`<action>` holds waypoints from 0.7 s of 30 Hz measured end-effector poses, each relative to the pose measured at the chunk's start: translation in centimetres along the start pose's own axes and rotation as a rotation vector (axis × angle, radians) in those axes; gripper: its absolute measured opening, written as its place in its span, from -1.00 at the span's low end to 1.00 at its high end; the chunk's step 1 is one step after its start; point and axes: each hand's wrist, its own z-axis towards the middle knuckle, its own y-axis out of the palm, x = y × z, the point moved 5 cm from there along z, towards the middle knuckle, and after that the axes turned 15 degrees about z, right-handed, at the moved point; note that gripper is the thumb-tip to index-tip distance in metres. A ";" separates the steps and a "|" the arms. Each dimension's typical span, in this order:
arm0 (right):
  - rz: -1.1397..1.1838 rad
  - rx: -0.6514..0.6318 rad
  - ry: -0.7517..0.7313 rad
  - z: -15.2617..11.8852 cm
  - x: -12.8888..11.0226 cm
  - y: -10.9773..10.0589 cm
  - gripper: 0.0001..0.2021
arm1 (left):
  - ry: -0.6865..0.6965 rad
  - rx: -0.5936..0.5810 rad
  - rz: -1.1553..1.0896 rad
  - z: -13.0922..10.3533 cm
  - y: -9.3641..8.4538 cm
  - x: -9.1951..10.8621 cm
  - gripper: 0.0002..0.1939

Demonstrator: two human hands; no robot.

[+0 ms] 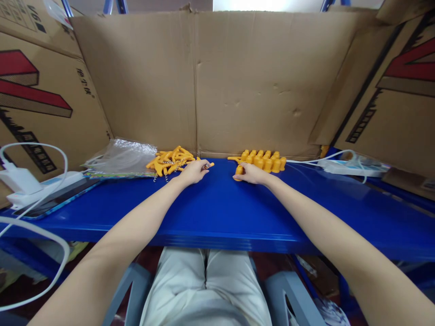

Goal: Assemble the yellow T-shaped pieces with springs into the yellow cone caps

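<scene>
Left hand point(197, 172) closed on a small orange piece point(212, 165), its tip protruding right of the fingers, frame centre. Right hand point(250, 174) grips an orange cup-like part point(239, 172) at its fingertips, just right of centre

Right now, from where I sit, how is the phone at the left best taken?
Probably by the right end of the phone, coming from the right: it lies flat, that end looks free, and a white cable crosses its left part.
</scene>
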 end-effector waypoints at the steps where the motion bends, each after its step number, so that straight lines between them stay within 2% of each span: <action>1: -0.010 -0.001 0.005 0.2 -0.1 0.1 -0.73 | -0.006 0.023 -0.003 0.0 -0.1 0.0 -0.84; 7: -0.079 -0.091 0.035 1.2 -1.2 0.4 -0.84 | -0.090 0.189 0.043 -0.4 -1.8 0.0 -0.74; 10: -0.054 -0.168 0.084 1.5 -1.4 1.0 -0.82 | -0.134 0.258 0.020 -0.6 -2.7 0.1 -0.75; 12: -0.042 -0.152 0.082 1.7 -1.4 1.2 -0.83 | -0.158 0.287 -0.002 -0.8 -3.1 0.2 -0.76; 18: -0.030 0.026 -0.006 1.7 -1.0 1.4 -0.72 | -0.175 0.276 -0.057 -0.7 -3.0 0.0 -0.74; 21: -0.026 0.035 0.001 1.3 -0.8 1.3 -0.69 | -0.144 0.183 -0.073 -0.4 -2.1 -0.1 -0.77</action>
